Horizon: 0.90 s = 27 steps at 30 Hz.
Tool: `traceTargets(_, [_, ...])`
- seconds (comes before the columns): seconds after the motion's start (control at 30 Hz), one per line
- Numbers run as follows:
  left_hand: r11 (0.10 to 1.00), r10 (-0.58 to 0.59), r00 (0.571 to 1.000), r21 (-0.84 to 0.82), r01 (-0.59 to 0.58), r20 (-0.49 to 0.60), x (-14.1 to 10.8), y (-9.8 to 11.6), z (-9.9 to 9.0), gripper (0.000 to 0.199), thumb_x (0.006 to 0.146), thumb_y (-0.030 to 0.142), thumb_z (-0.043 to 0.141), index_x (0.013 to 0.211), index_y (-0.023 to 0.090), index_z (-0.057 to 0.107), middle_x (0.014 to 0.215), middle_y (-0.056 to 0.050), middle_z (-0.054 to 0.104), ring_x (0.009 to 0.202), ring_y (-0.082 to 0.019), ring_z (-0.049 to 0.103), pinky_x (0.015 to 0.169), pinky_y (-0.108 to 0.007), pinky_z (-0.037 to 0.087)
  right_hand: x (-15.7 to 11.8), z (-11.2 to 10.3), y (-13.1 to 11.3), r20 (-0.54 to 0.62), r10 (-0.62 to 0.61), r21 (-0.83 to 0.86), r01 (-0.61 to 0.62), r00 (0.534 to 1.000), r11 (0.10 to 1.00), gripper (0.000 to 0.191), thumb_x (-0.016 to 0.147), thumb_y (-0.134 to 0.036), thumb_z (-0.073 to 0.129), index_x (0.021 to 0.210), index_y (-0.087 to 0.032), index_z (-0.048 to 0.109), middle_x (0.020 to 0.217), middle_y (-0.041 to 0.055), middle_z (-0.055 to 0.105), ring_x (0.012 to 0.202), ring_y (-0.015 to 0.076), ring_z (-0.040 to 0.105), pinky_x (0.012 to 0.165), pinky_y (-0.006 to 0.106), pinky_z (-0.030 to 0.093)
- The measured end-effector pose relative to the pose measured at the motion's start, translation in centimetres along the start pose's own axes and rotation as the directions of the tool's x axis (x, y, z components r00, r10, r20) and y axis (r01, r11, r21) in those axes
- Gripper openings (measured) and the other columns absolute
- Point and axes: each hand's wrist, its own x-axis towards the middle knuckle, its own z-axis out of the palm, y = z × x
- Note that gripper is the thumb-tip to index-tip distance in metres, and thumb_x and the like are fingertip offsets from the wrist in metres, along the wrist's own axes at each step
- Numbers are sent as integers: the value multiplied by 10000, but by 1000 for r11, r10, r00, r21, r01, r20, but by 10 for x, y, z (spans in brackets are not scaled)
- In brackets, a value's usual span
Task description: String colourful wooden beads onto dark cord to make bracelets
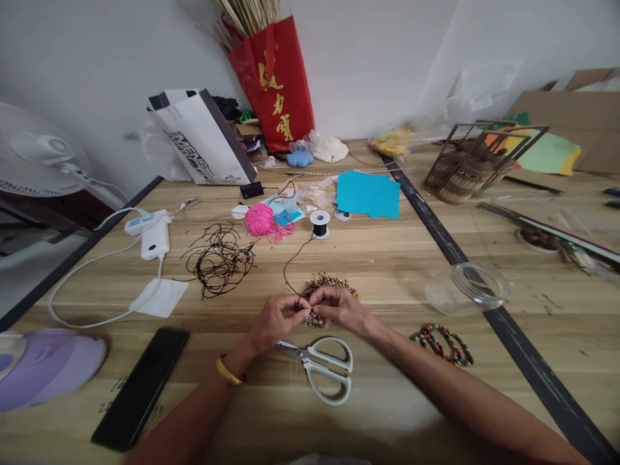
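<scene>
Fingertips of both hands are meeting low in the middle of the head view, right above a pile of small multicoloured beads [334, 280] on the wooden table [402, 413]. Your left hand [272, 321] is pinching the black cord [285, 268] between thumb and forefinger; a yellow bangle [228, 371] is circling that wrist. Your right hand [345, 309] is bending its fingers inward, their tips touching or nearly touching the left ones; whether they are gripping the cord, a bead or neither, I cannot tell, the spot being too small. The cord is curving down to your fingers from a white-flanged spool [320, 225], which is standing upright beyond the beads. Some beads are showing beneath your hands, others spreading just past your knuckles.

Near side: scissors [309, 365] are lying just below your hands, pale handles pointing right, blades partly reaching under your left hand. Right of your right forearm, strung bead loops [428, 338] are lying overlapped, with a clear round container [485, 300] sitting farther out.

Left side: a loose tangle of black strands [220, 261] is spreading over the wood, and a dark phone [140, 387] is lying at a slant beside your left forearm. Farther back, a pink yarn ball [259, 219] is sitting left of the spool, and blue sheets [368, 194] are lying stacked to its right.
</scene>
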Motion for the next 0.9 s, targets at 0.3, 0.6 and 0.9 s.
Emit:
traceTargets(0.3, [988, 109, 991, 117, -99, -82, 0, -2, 1, 89, 743, 212, 642, 701, 154, 696, 650, -19, 694, 604, -140, 608, 645, -218, 461, 1, -4, -4, 42, 126, 105, -129, 991, 986, 320, 640, -383, 799, 771, -120, 672, 603, -14, 636, 501, 74, 582, 453, 170, 507])
traceTargets(0.6, [963, 179, 979, 220, -154, -97, 0, -6, 3, 100, 766, 204, 617, 714, 156, 687, 656, -28, 683, 600, -139, 599, 655, -229, 464, 3, -6, -1, 52, 195, 159, -201, 979, 967, 342, 609, -373, 818, 772, -110, 672, 594, 6, 684, 487, 92, 626, 438, 164, 490])
traceTargets(0.9, [945, 242, 964, 251, -209, -109, -1, -5, 5, 106, 780, 194, 605, 706, 177, 679, 651, -36, 676, 626, -152, 601, 671, -251, 456, 2, -7, 0, 37, 219, 137, -222, 975, 965, 365, 587, -391, 826, 760, -107, 677, 574, 12, 686, 488, 107, 635, 442, 179, 496])
